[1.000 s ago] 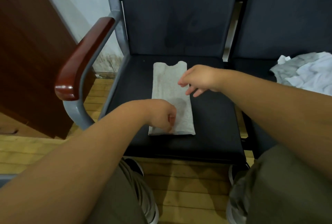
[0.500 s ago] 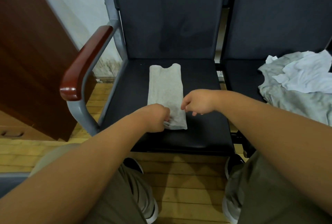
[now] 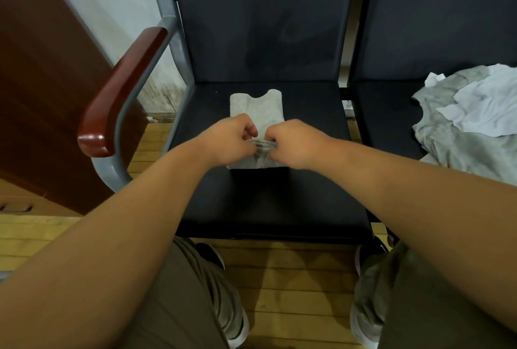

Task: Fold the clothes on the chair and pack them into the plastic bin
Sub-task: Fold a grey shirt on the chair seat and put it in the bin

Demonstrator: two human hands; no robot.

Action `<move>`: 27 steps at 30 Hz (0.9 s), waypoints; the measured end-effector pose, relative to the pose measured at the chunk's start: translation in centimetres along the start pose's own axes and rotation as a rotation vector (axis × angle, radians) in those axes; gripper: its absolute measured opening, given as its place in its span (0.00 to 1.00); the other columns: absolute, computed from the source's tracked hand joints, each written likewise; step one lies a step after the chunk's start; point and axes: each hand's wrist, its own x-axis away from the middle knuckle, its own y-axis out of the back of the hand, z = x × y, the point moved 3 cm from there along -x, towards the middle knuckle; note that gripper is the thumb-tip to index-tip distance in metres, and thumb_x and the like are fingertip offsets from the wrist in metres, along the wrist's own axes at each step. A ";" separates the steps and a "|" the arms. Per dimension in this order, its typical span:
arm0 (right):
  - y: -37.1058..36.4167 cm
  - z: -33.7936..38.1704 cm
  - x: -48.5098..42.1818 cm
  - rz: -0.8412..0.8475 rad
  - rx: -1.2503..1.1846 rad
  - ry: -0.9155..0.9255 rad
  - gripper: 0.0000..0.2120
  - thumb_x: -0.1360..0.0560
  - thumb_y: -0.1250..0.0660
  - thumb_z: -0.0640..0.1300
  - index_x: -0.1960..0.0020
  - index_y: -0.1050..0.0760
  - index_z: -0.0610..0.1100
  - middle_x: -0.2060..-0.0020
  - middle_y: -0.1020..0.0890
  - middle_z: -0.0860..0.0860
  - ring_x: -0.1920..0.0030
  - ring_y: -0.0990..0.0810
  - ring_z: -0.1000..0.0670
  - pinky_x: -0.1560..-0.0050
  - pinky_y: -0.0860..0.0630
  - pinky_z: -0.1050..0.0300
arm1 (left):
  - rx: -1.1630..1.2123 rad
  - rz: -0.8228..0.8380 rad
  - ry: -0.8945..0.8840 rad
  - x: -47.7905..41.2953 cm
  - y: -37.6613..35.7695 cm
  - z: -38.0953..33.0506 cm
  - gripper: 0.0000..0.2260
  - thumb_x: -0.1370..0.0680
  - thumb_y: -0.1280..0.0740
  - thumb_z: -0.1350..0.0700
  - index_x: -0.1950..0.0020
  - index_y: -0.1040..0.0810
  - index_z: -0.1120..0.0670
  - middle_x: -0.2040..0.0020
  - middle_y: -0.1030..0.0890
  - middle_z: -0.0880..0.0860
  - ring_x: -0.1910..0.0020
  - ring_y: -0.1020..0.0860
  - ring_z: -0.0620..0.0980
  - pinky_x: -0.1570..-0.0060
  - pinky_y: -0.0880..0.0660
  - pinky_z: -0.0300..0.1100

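Observation:
A light grey garment (image 3: 258, 109), folded into a narrow strip, lies on the dark seat of the left chair (image 3: 251, 194). Its near end is lifted and doubled over towards the far end. My left hand (image 3: 230, 140) pinches the left side of that raised edge and my right hand (image 3: 293, 143) pinches the right side, knuckles nearly touching. The middle of the strip is hidden under both hands. No plastic bin is in view.
A loose heap of grey and white clothes (image 3: 470, 121) lies on the right chair's seat. A red-brown armrest (image 3: 120, 93) on a grey metal frame stands at the left, beside a dark wooden panel (image 3: 42, 82). My knees and shoes are over a wooden floor below.
My right hand came down from the strip's middle to its near end beside my left hand. Both hands then lifted the near end and carried it away from me over the strip.

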 end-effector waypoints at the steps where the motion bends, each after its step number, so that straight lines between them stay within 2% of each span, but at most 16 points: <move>1: 0.3 0.0 -0.1 -0.019 -0.032 -0.013 0.05 0.20 0.32 0.47 0.45 0.19 0.50 0.54 0.19 0.50 0.54 0.19 0.49 0.61 0.26 0.55 | -0.040 0.014 -0.030 0.1 -0.1 -0.3 0.17 0.26 0.25 0.48 0.39 0.24 0.46 0.47 0.20 0.46 0.50 0.20 0.46 0.52 0.20 0.46; 4: 0.8 -0.4 -0.4 -0.055 -0.118 -0.040 0.06 0.19 0.33 0.48 0.45 0.19 0.51 0.53 0.18 0.50 0.52 0.19 0.50 0.57 0.24 0.56 | -0.216 0.037 -0.076 0.2 -0.5 -0.7 0.20 0.27 0.23 0.46 0.40 0.26 0.48 0.48 0.22 0.47 0.53 0.21 0.48 0.53 0.20 0.50; 6: 1.1 -0.6 -0.4 -0.065 -0.152 -0.055 0.05 0.19 0.33 0.48 0.45 0.19 0.52 0.54 0.18 0.51 0.53 0.19 0.51 0.59 0.26 0.57 | -0.328 0.016 -0.074 0.1 -0.4 -0.6 0.15 0.25 0.26 0.50 0.43 0.27 0.50 0.49 0.22 0.50 0.53 0.22 0.51 0.54 0.20 0.51; 9: 1.4 -0.8 0.1 -0.070 -0.153 -0.052 0.05 0.20 0.32 0.48 0.46 0.19 0.50 0.55 0.18 0.51 0.54 0.19 0.51 0.61 0.28 0.58 | -0.342 0.012 -0.045 0.4 0.4 -0.4 0.06 0.23 0.31 0.57 0.52 0.27 0.51 0.53 0.22 0.52 0.55 0.22 0.52 0.59 0.25 0.47; 11: 1.6 -0.7 0.7 -0.037 -0.146 -0.046 0.05 0.20 0.31 0.48 0.47 0.18 0.49 0.55 0.18 0.50 0.57 0.20 0.51 0.63 0.29 0.58 | -0.320 0.031 -0.037 0.8 1.0 -0.2 0.06 0.24 0.31 0.60 0.55 0.25 0.50 0.56 0.21 0.52 0.56 0.22 0.52 0.60 0.26 0.45; 14: 1.7 -0.7 1.6 0.050 -0.091 -0.021 0.04 0.21 0.29 0.50 0.50 0.17 0.51 0.56 0.17 0.50 0.59 0.21 0.52 0.63 0.29 0.58 | -0.305 0.128 -0.064 1.6 1.3 -0.1 0.03 0.26 0.29 0.58 0.57 0.20 0.50 0.60 0.20 0.53 0.58 0.21 0.54 0.59 0.23 0.49; 18: 1.6 -0.5 2.9 0.216 -0.062 0.011 0.08 0.23 0.26 0.55 0.51 0.16 0.51 0.59 0.17 0.52 0.58 0.19 0.50 0.60 0.26 0.56 | -0.269 0.304 -0.070 3.2 1.2 -0.4 0.04 0.25 0.25 0.52 0.51 0.15 0.48 0.55 0.17 0.51 0.53 0.19 0.52 0.51 0.21 0.51; 21: 1.9 -0.4 4.1 0.307 -0.169 0.027 0.06 0.23 0.25 0.55 0.49 0.15 0.54 0.57 0.14 0.55 0.55 0.16 0.54 0.56 0.22 0.58 | -0.123 0.476 -0.040 4.6 1.3 -0.7 0.09 0.24 0.24 0.54 0.45 0.14 0.45 0.50 0.14 0.48 0.51 0.16 0.48 0.49 0.16 0.44; 23: 2.3 -0.3 4.6 0.348 -0.275 0.040 0.06 0.23 0.25 0.53 0.48 0.14 0.54 0.54 0.13 0.55 0.52 0.13 0.55 0.50 0.17 0.57 | -0.029 0.549 -0.041 5.4 1.7 -0.8 0.11 0.23 0.24 0.56 0.42 0.14 0.47 0.47 0.14 0.48 0.49 0.15 0.47 0.50 0.17 0.40; 25: 2.9 -0.3 4.7 0.360 -0.375 0.040 0.06 0.22 0.25 0.50 0.47 0.14 0.51 0.52 0.12 0.55 0.51 0.13 0.55 0.50 0.16 0.58 | 0.070 0.541 -0.049 5.7 2.5 -0.6 0.10 0.22 0.24 0.57 0.42 0.14 0.48 0.47 0.14 0.48 0.48 0.15 0.46 0.50 0.17 0.39; 27: 3.5 -0.5 4.4 0.319 -0.444 0.031 0.05 0.21 0.26 0.48 0.46 0.14 0.50 0.52 0.12 0.54 0.52 0.13 0.56 0.53 0.17 0.60 | 0.120 0.433 -0.054 5.4 3.5 -0.3 0.08 0.22 0.24 0.55 0.44 0.14 0.46 0.49 0.15 0.46 0.50 0.16 0.45 0.50 0.16 0.40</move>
